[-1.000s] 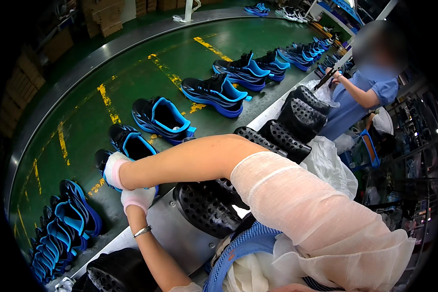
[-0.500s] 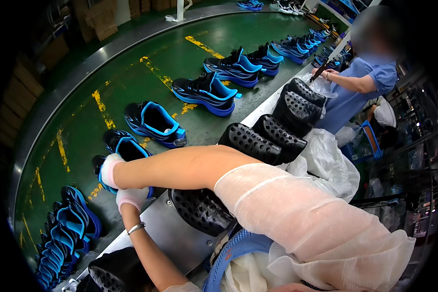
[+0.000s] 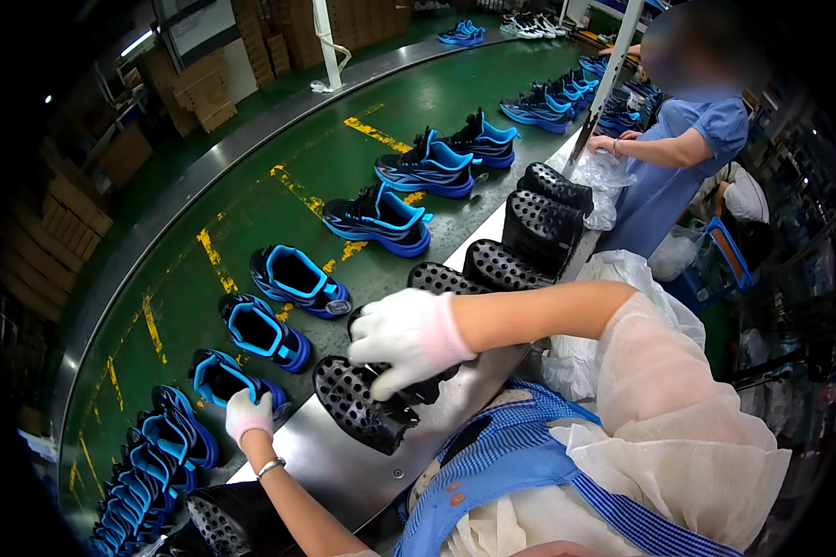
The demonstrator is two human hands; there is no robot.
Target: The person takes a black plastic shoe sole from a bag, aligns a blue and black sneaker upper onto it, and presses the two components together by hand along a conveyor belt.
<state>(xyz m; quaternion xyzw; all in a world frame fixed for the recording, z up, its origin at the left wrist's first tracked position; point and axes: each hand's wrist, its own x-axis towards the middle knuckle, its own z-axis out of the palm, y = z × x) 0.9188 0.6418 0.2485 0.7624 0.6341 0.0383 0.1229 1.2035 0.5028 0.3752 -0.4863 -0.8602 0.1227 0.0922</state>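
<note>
My left hand [image 3: 250, 415], in a white glove with a silver bangle at the wrist, closes on the heel of a black-and-blue sneaker [image 3: 215, 375] on the green surface. My gloved right hand [image 3: 401, 340] reaches across to the black perforated shoe forms on the metal ledge. Its fingers and thumb curl over one form [image 3: 424, 388], mostly hidden beneath the hand. Beside it lies another perforated form [image 3: 358, 401], untouched. Two more sneakers, one nearer [image 3: 264, 332] and one farther [image 3: 297, 278], stand past my left hand with their openings up.
Tightly packed sneakers [image 3: 149, 464] line the lower left. Other sneakers [image 3: 424, 167] run toward the far right. More black forms [image 3: 543, 223] sit along the ledge [image 3: 334, 483]. A person in blue [image 3: 683, 148] handles clear plastic at the right, near white plastic bags [image 3: 622, 269].
My right hand has drawn back from the sneakers to the black forms on the ledge. My left hand remains at a sneaker's heel. The view has shifted, showing more of my apron.
</note>
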